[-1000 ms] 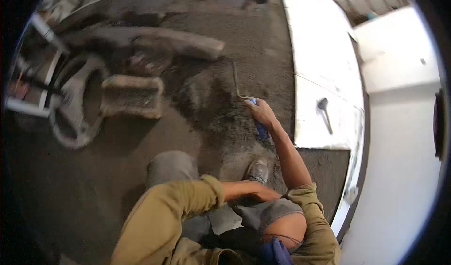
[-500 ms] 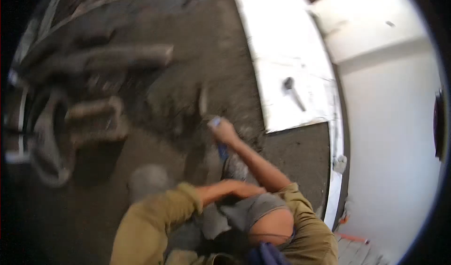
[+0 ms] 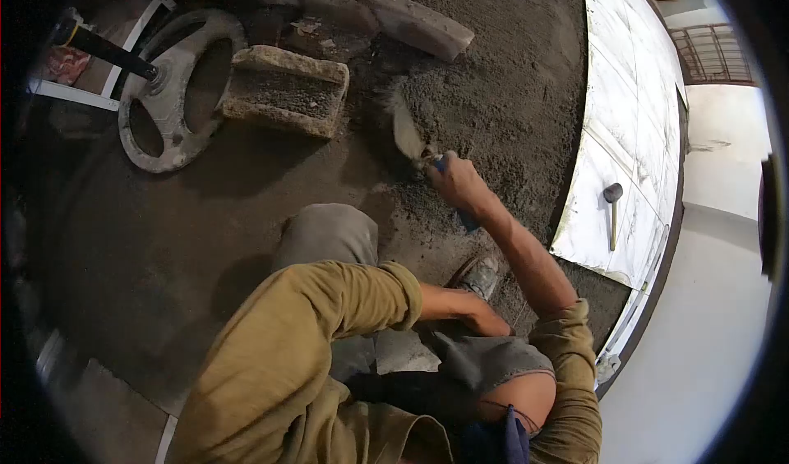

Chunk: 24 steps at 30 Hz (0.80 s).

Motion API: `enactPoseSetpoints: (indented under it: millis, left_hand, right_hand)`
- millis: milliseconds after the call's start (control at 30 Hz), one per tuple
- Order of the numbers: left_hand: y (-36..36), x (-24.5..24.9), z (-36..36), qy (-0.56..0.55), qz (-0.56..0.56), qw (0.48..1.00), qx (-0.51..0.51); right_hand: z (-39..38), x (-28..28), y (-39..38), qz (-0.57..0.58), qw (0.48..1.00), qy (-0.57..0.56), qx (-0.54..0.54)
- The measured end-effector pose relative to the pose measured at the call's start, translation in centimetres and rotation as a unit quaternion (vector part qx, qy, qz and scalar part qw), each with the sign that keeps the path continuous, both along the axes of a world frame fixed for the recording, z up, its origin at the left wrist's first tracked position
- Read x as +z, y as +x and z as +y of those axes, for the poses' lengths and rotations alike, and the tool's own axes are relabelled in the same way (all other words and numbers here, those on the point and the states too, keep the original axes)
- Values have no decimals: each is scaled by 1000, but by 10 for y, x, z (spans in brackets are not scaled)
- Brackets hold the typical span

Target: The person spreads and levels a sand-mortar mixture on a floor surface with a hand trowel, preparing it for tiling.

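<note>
My right hand is wrapped round the blue handle of a trowel. The trowel's blade points away from me over rough grey mortar or sand. My left arm crosses in front of me, and the left hand rests by my bent knee. Its fingers are hidden. Below my right forearm a dirty shoe stands on the ground.
White tiles run along the right side, with a mallet lying on them. A rough, hollowed block sits at upper left beside a grey spoked wheel-like base. Behind lies a long beam. A white wall borders the right.
My view has turned, so the tiles and mallet sit farther right and the block sits higher. The right hand keeps its hold on the trowel; the left stays by the knee.
</note>
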<state>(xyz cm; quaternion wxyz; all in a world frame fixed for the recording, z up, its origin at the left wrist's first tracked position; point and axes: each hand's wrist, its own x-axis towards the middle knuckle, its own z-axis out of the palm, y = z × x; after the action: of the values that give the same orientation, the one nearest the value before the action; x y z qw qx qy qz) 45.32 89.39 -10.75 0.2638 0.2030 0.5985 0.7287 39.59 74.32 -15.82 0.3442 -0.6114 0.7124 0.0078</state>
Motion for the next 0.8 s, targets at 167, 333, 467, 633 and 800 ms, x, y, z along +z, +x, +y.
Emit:
enactPoseSetpoints:
  millis: [167, 333, 467, 633, 800]
  left_hand:
    - [-3, -19, 7, -21, -11, 1000, 16]
    - [-44, -82, 46, 15, 166, 983, 74]
    - [-12, 2, -9, 2, 74, 997, -15]
    - [-18, 9, -11, 1, -9, 1000, -22]
    - [-30, -15, -4, -89, 41, 993, -61]
  right_hand:
    - [-36, -3, -7, -39, 991, -128, 11]
    - [-32, -62, -13, 71, 961, -114, 241]
    - [1, 46, 24, 80, 975, 46, 204]
    - [-10, 19, -17, 99, 949, -12, 298]
    - [-108, -19, -38, 177, 941, -112, 268]
